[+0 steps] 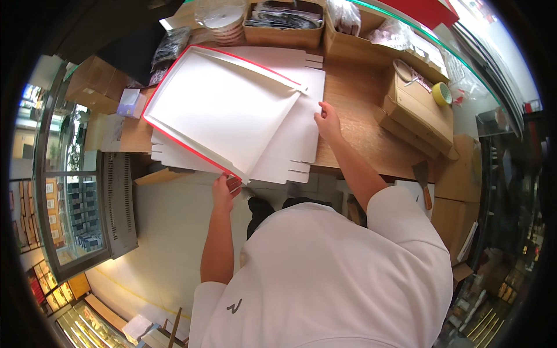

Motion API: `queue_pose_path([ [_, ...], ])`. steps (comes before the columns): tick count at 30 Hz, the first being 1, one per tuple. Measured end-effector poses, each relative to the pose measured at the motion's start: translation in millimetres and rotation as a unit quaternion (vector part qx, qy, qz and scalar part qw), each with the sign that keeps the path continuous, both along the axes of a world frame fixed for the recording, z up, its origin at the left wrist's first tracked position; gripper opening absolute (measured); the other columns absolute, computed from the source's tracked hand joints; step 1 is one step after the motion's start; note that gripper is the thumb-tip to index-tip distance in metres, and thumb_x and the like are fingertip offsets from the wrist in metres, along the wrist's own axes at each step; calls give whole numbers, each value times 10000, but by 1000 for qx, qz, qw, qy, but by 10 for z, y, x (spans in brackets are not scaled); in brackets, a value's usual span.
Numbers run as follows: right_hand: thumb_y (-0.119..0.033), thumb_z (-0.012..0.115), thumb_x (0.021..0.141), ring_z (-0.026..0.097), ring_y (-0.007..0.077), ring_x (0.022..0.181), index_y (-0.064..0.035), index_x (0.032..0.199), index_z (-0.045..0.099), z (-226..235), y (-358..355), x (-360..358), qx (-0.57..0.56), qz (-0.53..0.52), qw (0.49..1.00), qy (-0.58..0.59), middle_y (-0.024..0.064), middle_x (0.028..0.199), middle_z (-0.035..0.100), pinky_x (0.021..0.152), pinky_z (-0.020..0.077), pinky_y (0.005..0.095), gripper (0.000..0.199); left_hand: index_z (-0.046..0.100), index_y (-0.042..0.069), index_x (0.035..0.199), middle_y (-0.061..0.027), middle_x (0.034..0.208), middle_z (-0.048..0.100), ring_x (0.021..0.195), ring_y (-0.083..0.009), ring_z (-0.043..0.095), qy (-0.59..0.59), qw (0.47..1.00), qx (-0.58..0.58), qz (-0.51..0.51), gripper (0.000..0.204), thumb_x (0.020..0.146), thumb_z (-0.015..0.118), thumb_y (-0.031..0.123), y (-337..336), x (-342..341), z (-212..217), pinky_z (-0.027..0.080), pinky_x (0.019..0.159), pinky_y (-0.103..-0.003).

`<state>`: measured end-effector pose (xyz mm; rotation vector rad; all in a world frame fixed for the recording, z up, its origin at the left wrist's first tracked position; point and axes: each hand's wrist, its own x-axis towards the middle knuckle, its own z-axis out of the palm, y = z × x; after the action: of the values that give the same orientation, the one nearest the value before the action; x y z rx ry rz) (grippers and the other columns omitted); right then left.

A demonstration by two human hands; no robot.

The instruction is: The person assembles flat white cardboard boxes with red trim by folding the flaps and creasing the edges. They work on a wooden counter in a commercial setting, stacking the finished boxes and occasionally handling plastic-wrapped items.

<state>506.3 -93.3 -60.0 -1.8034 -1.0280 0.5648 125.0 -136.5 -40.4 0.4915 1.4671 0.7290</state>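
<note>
White cardboard box blank [226, 110], red-edged, lies on the wooden counter [360, 110]. Your left hand [223, 191] pinches its near corner closed; your right hand [328, 120] presses flat, fingers open, on its right edge.

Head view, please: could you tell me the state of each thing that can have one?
Flat white cardboard box blank with red edge: unfolded, one side flap raised.
Left hand: grip closed on the blank's near corner.
Right hand: pressing on the blank's right edge.
Brown cardboard boxes: open, filled.
Yellow tape roll: lying flat.
</note>
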Motion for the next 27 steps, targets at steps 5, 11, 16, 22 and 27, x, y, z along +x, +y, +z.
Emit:
queue_pose_path([
  [5,-78,614,799,537,203,807,27,1173,565,-6,-96,-56,0,7,1000,27,131,1100,574,776,459,307,392,517,42,1120,-125,981,649,837,-232,633,-2,1000,-10,4,369,957,449,366,-31,83,129,522,706,-387],
  [11,-83,601,809,558,284,1011,12,1174,562,178,37,-17,42,-16,998,-43,169,1181,568,888,453,347,380,518,64,1099,-85,949,649,835,-210,642,-40,998,27,40,248,968,463,268,-23,86,-131,537,696,-374],
  [16,-87,613,785,510,355,1156,-3,1178,560,509,787,270,126,-6,988,-88,201,1204,568,990,406,403,405,521,73,1101,-61,932,654,798,-189,652,5,996,58,65,207,976,451,223,-9,97,-113,543,672,-353],
  [22,-126,553,818,367,414,1307,-89,1383,394,1020,1766,557,0,17,990,-140,271,1425,355,1067,346,410,588,541,106,1060,-30,854,626,746,-163,616,42,998,36,42,201,969,418,236,-51,-186,-275,531,634,-356],
  [27,-102,548,829,449,440,1198,-115,1330,432,989,2330,833,-64,-16,988,-142,274,1278,443,1006,393,478,514,529,114,1073,-38,908,624,811,-184,618,-2,999,31,19,168,964,447,210,-63,-278,-274,530,684,-403],
])
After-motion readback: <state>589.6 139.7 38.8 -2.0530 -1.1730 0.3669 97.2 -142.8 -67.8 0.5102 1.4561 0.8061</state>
